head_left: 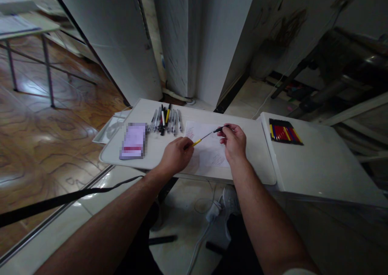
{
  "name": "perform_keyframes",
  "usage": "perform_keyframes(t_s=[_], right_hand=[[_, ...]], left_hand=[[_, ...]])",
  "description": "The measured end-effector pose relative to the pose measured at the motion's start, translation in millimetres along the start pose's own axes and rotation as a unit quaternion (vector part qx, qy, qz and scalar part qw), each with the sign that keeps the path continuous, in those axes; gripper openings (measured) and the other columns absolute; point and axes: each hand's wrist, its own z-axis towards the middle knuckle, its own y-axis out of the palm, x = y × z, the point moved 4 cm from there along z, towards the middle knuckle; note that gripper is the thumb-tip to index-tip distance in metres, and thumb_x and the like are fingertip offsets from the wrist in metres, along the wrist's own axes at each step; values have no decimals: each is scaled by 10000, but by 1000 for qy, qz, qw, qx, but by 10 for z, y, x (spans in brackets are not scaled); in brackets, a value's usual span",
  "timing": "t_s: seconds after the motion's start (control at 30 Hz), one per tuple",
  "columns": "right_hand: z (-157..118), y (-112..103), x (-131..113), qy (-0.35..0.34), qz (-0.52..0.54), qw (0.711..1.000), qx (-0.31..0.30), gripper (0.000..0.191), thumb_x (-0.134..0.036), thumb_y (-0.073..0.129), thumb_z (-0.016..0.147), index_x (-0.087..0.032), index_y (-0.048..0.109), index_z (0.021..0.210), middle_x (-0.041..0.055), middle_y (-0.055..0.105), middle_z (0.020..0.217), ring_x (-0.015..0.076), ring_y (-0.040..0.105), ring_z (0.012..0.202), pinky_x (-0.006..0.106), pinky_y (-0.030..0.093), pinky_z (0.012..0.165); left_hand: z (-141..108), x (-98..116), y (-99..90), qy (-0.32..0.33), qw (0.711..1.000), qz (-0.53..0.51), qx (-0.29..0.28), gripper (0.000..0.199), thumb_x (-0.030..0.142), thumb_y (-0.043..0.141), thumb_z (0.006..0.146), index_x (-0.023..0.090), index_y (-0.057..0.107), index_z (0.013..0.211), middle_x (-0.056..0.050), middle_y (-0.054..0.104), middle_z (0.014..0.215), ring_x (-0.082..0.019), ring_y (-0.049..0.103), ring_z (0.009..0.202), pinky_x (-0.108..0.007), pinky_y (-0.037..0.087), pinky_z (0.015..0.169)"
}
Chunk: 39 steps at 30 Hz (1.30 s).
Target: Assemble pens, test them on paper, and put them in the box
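My left hand is closed round the yellow barrel of a pen over the paper. From the barrel a thin refill runs up and right toward a black pen part. My right hand pinches that black part between thumb and fingers. Whether the refill's tip sits inside the black part is too small to tell. Beneath both hands lies a white sheet of paper with faint reddish writing. Beyond the left hand, several loose pens are bunched together, mostly clear, with some black and one yellow.
A blurred-out purple rectangular item lies on the left of the white table. On the adjoining white surface at right, several black-capped coloured pens lie in a row. Cables trail on the floor near my feet.
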Motion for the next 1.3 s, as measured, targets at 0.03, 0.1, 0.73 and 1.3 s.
perform_keyframes(t_s=[0.03, 0.1, 0.73, 1.3], right_hand=[[-1, 0, 2, 1, -3, 1000, -1, 247, -246, 682, 653, -188, 587, 873, 5, 707, 737, 117, 649, 577, 162, 365, 386], [-4, 3, 5, 3, -10, 1000, -3, 251, -255, 679, 653, -192, 584, 877, 2, 705, 741, 116, 647, 581, 164, 366, 391], [-128, 152, 109, 23, -48, 996, -74, 221, -278, 686, 669, -181, 593, 844, 8, 694, 752, 121, 646, 587, 173, 363, 393], [-199, 216, 146, 39, -60, 992, -104, 221, -307, 705, 671, -180, 605, 821, 5, 686, 721, 125, 651, 583, 174, 368, 395]], left_hand=[[0, 1, 0, 0, 1000, -1, 0, 110, 230, 552, 819, 182, 651, 828, -46, 658, 794, -167, 583, 715, -280, 416, 641], [0, 6, 1, 3, 1000, 0, -1, 108, 226, 553, 820, 182, 651, 832, -46, 657, 797, -168, 582, 718, -282, 417, 645], [-1, 7, -7, -1, 1000, -6, 0, 109, 234, 560, 821, 185, 654, 846, -44, 650, 796, -172, 585, 726, -287, 424, 662], [3, 34, -20, -1, 1000, -12, 0, 84, 221, 564, 817, 184, 640, 819, -37, 644, 775, -160, 565, 689, -276, 401, 622]])
